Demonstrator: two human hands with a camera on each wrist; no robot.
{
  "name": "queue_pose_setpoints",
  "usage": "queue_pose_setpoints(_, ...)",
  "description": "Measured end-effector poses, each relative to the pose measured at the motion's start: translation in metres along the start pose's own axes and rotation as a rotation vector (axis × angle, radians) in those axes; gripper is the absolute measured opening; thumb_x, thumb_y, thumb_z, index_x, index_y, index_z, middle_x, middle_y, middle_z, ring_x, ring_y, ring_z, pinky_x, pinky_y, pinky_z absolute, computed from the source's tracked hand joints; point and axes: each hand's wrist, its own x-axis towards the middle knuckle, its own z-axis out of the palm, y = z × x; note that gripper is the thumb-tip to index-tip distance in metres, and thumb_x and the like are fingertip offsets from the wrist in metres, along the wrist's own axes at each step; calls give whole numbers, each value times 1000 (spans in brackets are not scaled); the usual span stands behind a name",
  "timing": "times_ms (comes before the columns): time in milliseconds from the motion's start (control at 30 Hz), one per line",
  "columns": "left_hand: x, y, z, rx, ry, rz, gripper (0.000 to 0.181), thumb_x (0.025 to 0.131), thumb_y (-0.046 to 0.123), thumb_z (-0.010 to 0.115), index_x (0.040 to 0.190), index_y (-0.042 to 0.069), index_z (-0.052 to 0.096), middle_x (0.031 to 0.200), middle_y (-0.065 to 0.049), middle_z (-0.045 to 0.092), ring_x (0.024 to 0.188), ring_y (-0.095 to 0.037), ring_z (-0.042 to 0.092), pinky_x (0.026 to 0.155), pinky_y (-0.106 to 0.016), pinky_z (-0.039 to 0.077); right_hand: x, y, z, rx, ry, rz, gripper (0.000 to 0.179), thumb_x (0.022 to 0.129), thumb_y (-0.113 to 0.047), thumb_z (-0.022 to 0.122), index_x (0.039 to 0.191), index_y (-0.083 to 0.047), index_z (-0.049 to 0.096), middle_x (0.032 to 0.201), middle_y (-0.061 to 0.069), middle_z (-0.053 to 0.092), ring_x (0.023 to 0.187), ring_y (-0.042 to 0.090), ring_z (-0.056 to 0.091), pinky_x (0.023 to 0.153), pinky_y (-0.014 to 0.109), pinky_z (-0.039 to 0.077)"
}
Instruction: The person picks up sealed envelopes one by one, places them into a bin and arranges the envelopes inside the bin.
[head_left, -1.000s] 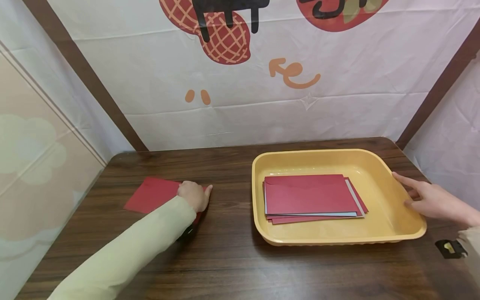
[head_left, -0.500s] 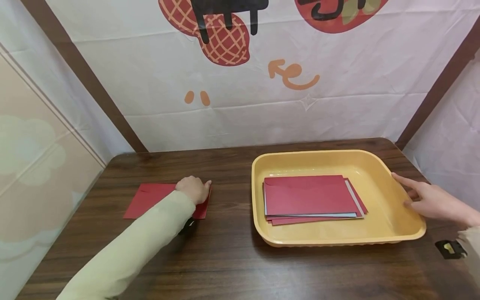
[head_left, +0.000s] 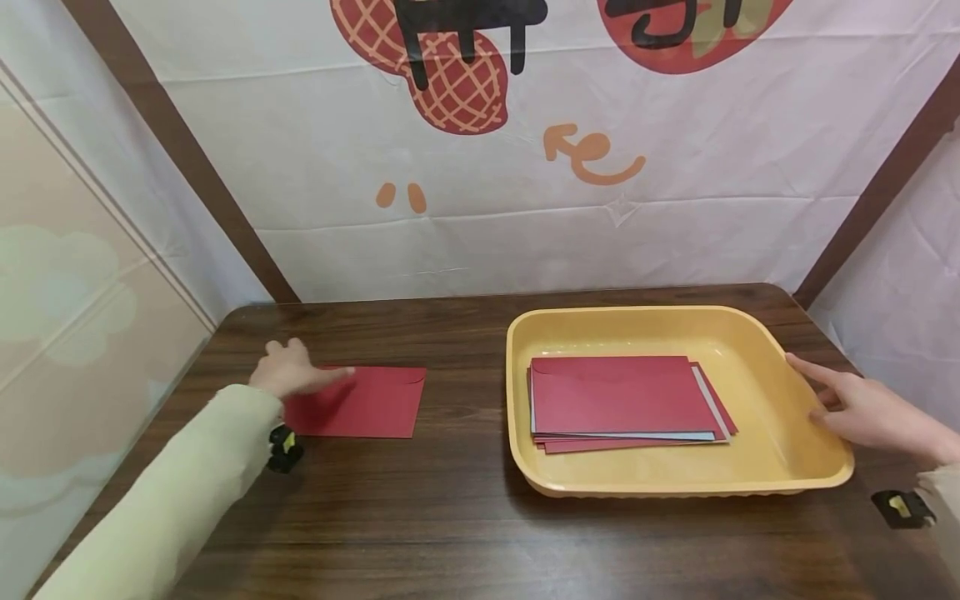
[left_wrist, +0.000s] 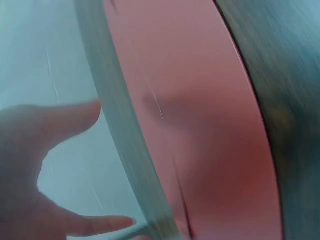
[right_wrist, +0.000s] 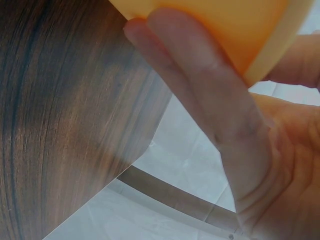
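Observation:
My left hand (head_left: 288, 371) hovers with thumb and fingers spread over the left end of a red envelope (head_left: 375, 404). That envelope lies flat on the table, its flap end to the right; part of it is hidden by the hand. The left wrist view shows the spread fingers and thumb apart from the envelope (left_wrist: 200, 75), holding nothing. At the right, my right hand (head_left: 862, 408) holds the rim of a yellow tray (head_left: 630, 483). In the right wrist view, two fingers (right_wrist: 200, 65) lie along the tray's outer wall, with another digit across the rim.
Inside the tray sits an uneven stack of red envelopes (head_left: 615, 396) with pale blue and grey edges showing. Dark wood table (head_left: 450, 533) extends around both. A white printed cloth (head_left: 480, 250) hangs behind the table's back edge.
My left hand has left the envelope's right end and moved left with its fingers spread. The envelope has turned square to the table's edge. My right hand stays at the tray.

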Motion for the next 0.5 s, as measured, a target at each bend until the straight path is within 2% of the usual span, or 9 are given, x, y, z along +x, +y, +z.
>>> queue_pose_setpoints(100,-1,-15,-6,-38,-103,-60,119,79,65,61,134,-27,10,123,-49,19,112,-61,35,83,-59,47,-1,1,1,-3,9,-7,76,80,-4,62,142,15,22,87,18,71,73,19,66,58,24,44)
queue_pose_setpoints(200,1,-27,-8,-70,-171,-125,129,76,68,63,135,-28,-2,129,-53,7,120,-65,23,90,-63,43,-1,2,1,-3,14,-13,76,80,-4,63,142,14,23,87,17,71,72,16,65,57,24,43)
queue_pose_setpoints(333,5,-39,-4,-77,-178,-188,129,74,66,66,133,-27,-1,128,-52,11,121,-63,21,92,-61,42,-1,2,1,-4,13,-14,76,80,-4,63,142,14,23,87,16,71,73,19,66,58,24,44)
queue_pose_setpoints(433,7,-45,1,-38,-143,-212,124,71,66,70,126,-27,10,120,-49,24,116,-60,30,90,-58,43,0,1,1,2,9,-10,76,80,-4,63,142,15,22,87,17,71,75,24,68,58,24,45)
queue_pose_setpoints(500,9,-46,3,-21,-130,-218,121,70,65,71,124,-27,13,118,-47,27,115,-59,32,90,-58,43,0,1,0,9,5,-8,76,81,-4,63,142,15,22,88,19,71,76,25,68,58,24,45)
